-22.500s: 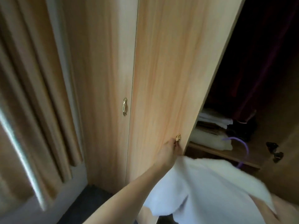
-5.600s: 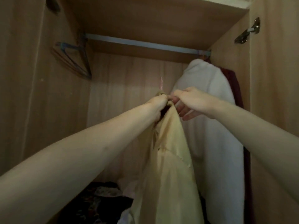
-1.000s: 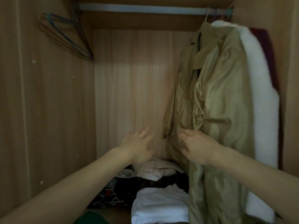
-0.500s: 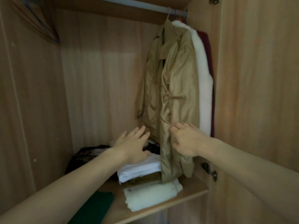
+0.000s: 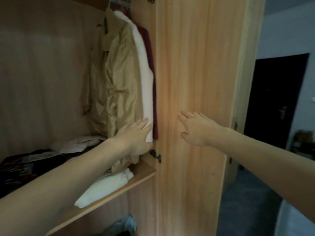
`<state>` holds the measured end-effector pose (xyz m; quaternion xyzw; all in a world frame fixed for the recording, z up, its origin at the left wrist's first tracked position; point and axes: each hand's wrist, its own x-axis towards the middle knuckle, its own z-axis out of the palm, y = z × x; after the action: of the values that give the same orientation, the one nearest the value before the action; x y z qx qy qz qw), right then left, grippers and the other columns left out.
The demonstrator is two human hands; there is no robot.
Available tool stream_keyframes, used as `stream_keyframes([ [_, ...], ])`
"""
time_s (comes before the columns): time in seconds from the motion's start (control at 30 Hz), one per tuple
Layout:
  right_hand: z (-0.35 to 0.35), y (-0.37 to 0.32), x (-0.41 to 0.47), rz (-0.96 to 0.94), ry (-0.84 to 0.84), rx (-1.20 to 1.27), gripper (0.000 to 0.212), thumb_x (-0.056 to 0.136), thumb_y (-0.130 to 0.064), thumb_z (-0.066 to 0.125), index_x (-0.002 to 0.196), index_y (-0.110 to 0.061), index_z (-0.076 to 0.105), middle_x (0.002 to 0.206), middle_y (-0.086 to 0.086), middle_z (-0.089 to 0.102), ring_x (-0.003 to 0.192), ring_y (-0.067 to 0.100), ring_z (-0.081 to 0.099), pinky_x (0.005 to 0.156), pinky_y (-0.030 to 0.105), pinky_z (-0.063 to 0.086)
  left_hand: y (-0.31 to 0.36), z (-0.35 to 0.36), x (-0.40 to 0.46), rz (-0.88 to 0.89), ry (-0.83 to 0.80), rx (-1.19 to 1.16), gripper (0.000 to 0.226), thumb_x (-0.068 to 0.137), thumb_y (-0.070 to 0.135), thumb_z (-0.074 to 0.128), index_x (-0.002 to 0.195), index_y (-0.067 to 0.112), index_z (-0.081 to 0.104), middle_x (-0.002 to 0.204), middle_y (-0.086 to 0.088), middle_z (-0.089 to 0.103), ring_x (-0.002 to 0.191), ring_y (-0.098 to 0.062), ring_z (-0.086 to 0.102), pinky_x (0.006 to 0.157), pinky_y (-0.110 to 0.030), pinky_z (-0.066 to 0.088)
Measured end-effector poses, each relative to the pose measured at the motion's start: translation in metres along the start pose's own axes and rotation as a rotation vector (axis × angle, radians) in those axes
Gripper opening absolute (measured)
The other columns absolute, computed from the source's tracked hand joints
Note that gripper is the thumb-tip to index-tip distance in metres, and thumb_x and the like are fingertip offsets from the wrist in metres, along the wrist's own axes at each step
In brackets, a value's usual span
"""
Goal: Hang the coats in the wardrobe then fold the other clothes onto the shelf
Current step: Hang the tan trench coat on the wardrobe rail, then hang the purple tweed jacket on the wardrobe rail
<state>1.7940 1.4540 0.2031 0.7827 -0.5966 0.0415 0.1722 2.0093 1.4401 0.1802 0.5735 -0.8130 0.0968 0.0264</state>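
Reaching forward with straight, relaxed fingers, the left hand lies in front of the lower part of the hanging coats, its fingertips at the hem of the white coat; whether it presses the cloth cannot be told. The right hand is well apart from it, fingers spread and flat before the inner face of the open wardrobe door, holding nothing; contact with the wood cannot be told.

Three coats hang from the rail at the right end of the wardrobe: a shiny tan coat nearest the middle, the white coat just beside it, and a dark red coat against the right wall.

On the shelf below, a folded white garment lies at the front edge, under the left forearm. A tan hem drapes onto the shelf behind it. Toward the back left lie a pale pink cloth and a dark patterned cloth, loosely heaped. A metal hinge sits where the door meets the right wall, just above the shelf's right end. Under the shelf, a bluish-grey cloth shows. Past the door, a dark doorway stands in the room's far wall.
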Motion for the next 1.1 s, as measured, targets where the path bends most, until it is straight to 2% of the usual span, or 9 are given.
stream_keyframes([
  [0.23,-0.012,0.107,-0.081,0.171,-0.041,-0.049,0.066,0.098,-0.037,0.041,0.154,-0.013,0.014,0.161,0.008,0.011,0.145,0.031,0.019,0.118,0.044,0.018,0.121,-0.015,0.037,0.177,0.004,-0.030,0.075,0.097,0.055,0.036,0.155,0.028,-0.004,0.161,0.006,-0.016,0.149,-0.015,-0.009,0.121,-0.046,0.007],
  [0.43,-0.008,0.193,-0.170,0.357,-0.075,-0.033,0.059,0.099,-0.033,0.042,0.151,-0.013,0.022,0.158,0.006,0.020,0.144,0.029,0.020,0.119,0.043,0.016,0.243,-0.015,0.067,0.352,-0.006,-0.122,0.075,0.097,0.054,0.038,0.155,0.029,-0.002,0.162,0.007,-0.016,0.150,-0.015,-0.007,0.120,-0.045,0.008],
  [0.6,0.005,0.252,-0.247,0.549,-0.132,-0.066,0.064,0.098,-0.036,0.043,0.153,-0.015,0.018,0.162,0.005,0.010,0.146,0.027,0.015,0.119,0.042,0.015,0.341,-0.005,0.079,0.540,0.014,-0.130,0.075,0.097,0.053,0.038,0.155,0.028,0.000,0.162,0.006,-0.012,0.149,-0.013,-0.007,0.121,-0.044,0.008],
  [0.73,0.017,0.282,-0.303,0.707,-0.170,-0.080,0.064,0.097,-0.037,0.044,0.152,-0.015,0.020,0.160,0.005,0.014,0.145,0.028,0.018,0.119,0.044,0.017,0.409,-0.001,0.082,0.692,0.001,-0.123,0.074,0.097,0.053,0.036,0.156,0.028,-0.001,0.162,0.007,-0.013,0.149,-0.014,-0.008,0.121,-0.044,0.008],
  [0.9,0.031,0.307,-0.367,0.940,-0.234,-0.073,0.067,0.099,-0.042,0.042,0.154,-0.018,0.013,0.162,0.003,0.005,0.148,0.027,0.012,0.119,0.044,0.014,0.474,0.005,0.087,0.859,-0.021,-0.134,0.071,0.098,0.055,0.033,0.156,0.028,0.000,0.162,0.006,-0.012,0.149,-0.016,-0.008,0.121,-0.046,0.009],
  [1.1,0.051,0.316,-0.449,1.240,-0.249,-0.056,0.069,0.098,-0.047,0.041,0.154,-0.018,0.013,0.163,0.005,0.006,0.147,0.029,0.014,0.118,0.047,0.018,0.555,0.044,0.085,0.964,-0.040,-0.184,0.068,0.099,0.057,0.027,0.156,0.026,0.007,0.163,0.004,-0.008,0.150,-0.018,-0.003,0.119,-0.046,0.007],
])
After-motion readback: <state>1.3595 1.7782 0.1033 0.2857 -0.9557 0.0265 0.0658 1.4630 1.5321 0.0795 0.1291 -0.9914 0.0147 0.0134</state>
